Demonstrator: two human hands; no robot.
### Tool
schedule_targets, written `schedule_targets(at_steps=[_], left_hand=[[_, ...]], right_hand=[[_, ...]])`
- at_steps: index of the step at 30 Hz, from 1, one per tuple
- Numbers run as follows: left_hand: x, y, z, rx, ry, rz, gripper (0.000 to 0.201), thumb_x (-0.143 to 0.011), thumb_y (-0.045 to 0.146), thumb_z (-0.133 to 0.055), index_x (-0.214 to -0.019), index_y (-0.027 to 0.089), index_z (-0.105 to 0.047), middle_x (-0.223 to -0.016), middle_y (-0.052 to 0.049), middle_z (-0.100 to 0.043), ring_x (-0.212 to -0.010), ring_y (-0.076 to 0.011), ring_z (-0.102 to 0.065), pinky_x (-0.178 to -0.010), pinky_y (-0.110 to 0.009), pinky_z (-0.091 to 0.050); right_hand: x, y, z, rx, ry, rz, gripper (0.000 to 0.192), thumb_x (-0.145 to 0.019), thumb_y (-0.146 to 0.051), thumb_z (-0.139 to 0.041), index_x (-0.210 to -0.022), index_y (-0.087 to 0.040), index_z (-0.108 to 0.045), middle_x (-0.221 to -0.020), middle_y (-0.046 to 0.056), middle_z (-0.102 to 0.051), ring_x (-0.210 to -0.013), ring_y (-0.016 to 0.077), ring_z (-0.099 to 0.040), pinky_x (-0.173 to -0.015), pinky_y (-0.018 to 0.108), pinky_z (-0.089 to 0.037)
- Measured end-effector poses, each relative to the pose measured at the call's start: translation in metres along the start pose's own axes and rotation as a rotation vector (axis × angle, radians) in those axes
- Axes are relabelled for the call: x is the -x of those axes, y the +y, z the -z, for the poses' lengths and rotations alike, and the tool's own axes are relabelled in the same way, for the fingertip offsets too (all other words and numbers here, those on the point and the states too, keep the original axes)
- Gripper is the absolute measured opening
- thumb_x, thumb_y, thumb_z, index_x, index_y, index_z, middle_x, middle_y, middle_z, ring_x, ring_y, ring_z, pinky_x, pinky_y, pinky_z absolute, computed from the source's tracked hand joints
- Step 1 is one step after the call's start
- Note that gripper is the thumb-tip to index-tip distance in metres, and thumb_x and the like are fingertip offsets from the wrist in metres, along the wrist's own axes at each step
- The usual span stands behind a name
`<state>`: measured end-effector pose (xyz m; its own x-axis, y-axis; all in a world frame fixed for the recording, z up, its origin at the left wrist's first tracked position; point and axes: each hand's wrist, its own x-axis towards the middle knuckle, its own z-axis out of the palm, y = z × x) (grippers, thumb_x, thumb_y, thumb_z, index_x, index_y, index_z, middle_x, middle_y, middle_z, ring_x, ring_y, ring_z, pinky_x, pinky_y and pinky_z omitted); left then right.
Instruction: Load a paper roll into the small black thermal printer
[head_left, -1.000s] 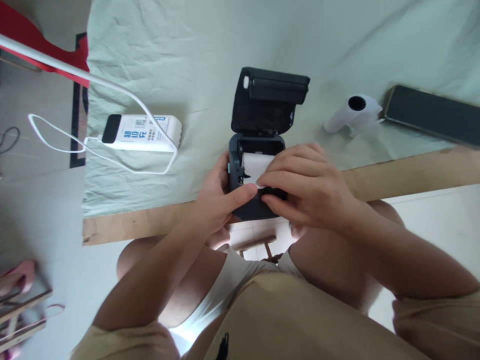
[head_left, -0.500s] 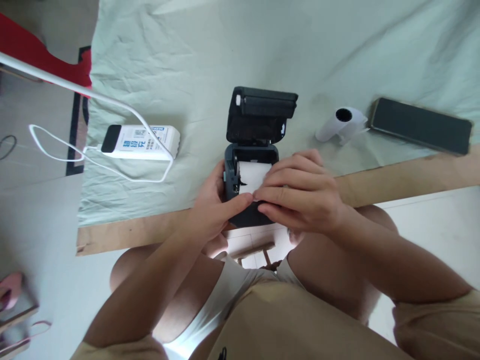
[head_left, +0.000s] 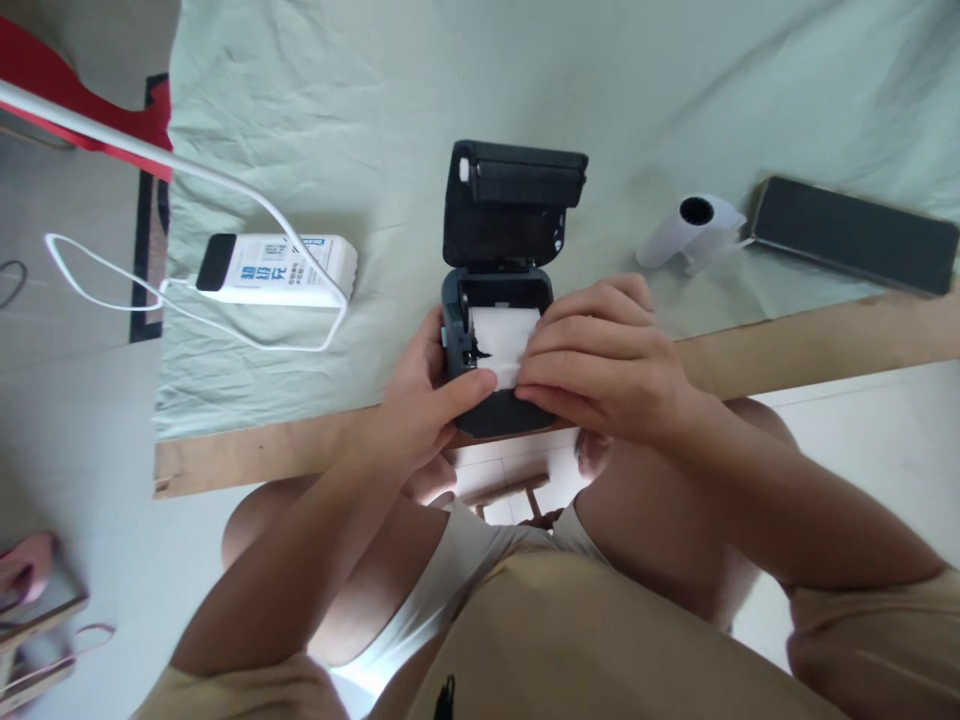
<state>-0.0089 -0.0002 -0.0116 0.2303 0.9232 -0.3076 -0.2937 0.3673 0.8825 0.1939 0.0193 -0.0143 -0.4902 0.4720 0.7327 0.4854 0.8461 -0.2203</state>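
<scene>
Pale green cloth (head_left: 420, 90) over wooden table edge (head_left: 787, 345). Small black label printer (head_left: 499, 330) at near edge, lid (head_left: 514, 200) up, paper roll (head_left: 499, 335) seated; left hand (head_left: 424, 400) steadying body, right hand (head_left: 600, 365) pinching paper's loose end. Lid not yet shut.

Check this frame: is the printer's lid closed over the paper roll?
No. The printer's lid stands open, tilted back, and the white paper roll lies exposed in the compartment under both hands.

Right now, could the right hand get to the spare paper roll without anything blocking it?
Probably yes. The right hand rests on the printer, fingers on its paper. The spare roll lies on bare cloth up and to its right, nothing between them. It would have to leave the paper first.
</scene>
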Motion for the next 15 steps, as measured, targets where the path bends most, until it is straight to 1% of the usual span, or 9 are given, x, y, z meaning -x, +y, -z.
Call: schedule_targets(at_steps=[2, 4, 7, 9, 12, 15], left_hand=[[-0.0012, 0.0008, -0.0024, 0.011, 0.032, 0.01, 0.055, -0.067, 0.026, -0.09, -0.112, 0.022, -0.058, -0.099, 0.0, -0.069, -0.086, -0.0156, -0.067, -0.075, -0.025, -0.058], [-0.0013, 0.0005, -0.0028, 0.007, 0.037, 0.012, 0.057, -0.066, 0.022, -0.09, -0.113, 0.022, -0.058, -0.099, 0.0, -0.07, -0.086, -0.0147, -0.067, -0.075, -0.024, -0.058], [0.0003, -0.0008, -0.0012, -0.008, 0.022, 0.003, 0.059, -0.068, 0.021, -0.089, -0.118, 0.024, -0.059, -0.102, 0.0, -0.071, -0.087, -0.0161, -0.069, -0.074, -0.025, -0.059], [0.0015, -0.0014, -0.0003, -0.034, 0.03, 0.001, 0.055, -0.071, 0.023, -0.088, -0.119, 0.024, -0.06, -0.101, 0.0, -0.072, -0.088, -0.0177, -0.07, -0.074, -0.026, -0.059], [0.0021, -0.0016, 0.0, -0.063, 0.027, -0.005, 0.052, -0.073, 0.025, -0.087, -0.118, 0.024, -0.061, -0.101, -0.001, -0.072, -0.09, -0.0193, -0.07, -0.075, -0.027, -0.059], [0.0017, -0.0017, 0.0004, -0.04, 0.007, -0.019, 0.05, -0.074, 0.027, -0.087, -0.117, 0.023, -0.061, -0.101, -0.001, -0.073, -0.09, -0.018, -0.07, -0.074, -0.025, -0.06]], right_hand=[[0.0003, 0.0011, 0.0005, 0.017, -0.01, 0.019, 0.01, -0.096, -0.031, -0.071, -0.091, -0.027, -0.064, -0.089, -0.008, -0.078, -0.093, 0.013, -0.069, -0.075, 0.035, -0.044], [0.0003, 0.0017, 0.0004, 0.007, -0.005, 0.025, 0.01, -0.098, -0.033, -0.068, -0.091, -0.028, -0.063, -0.089, -0.009, -0.077, -0.093, 0.0124, -0.069, -0.076, 0.035, -0.045], [0.0006, 0.0013, -0.001, 0.018, 0.023, 0.029, 0.011, -0.102, -0.032, -0.063, -0.091, -0.028, -0.061, -0.088, -0.009, -0.077, -0.093, 0.0118, -0.069, -0.078, 0.035, -0.044], [0.0007, 0.0006, -0.0018, 0.049, 0.045, 0.042, 0.008, -0.103, -0.027, -0.06, -0.095, -0.027, -0.061, -0.087, -0.008, -0.076, -0.091, 0.0111, -0.069, -0.077, 0.035, -0.043], [0.0003, -0.0005, -0.0014, 0.073, 0.095, 0.06, 0.01, -0.104, -0.025, -0.055, -0.097, -0.029, -0.061, -0.084, -0.009, -0.075, -0.087, 0.0092, -0.067, -0.074, 0.035, -0.042], [-0.0003, -0.0019, 0.0008, 0.067, 0.092, 0.071, 0.009, -0.102, -0.023, -0.057, -0.097, -0.028, -0.061, -0.083, -0.009, -0.075, -0.085, 0.0097, -0.068, -0.072, 0.035, -0.042]])
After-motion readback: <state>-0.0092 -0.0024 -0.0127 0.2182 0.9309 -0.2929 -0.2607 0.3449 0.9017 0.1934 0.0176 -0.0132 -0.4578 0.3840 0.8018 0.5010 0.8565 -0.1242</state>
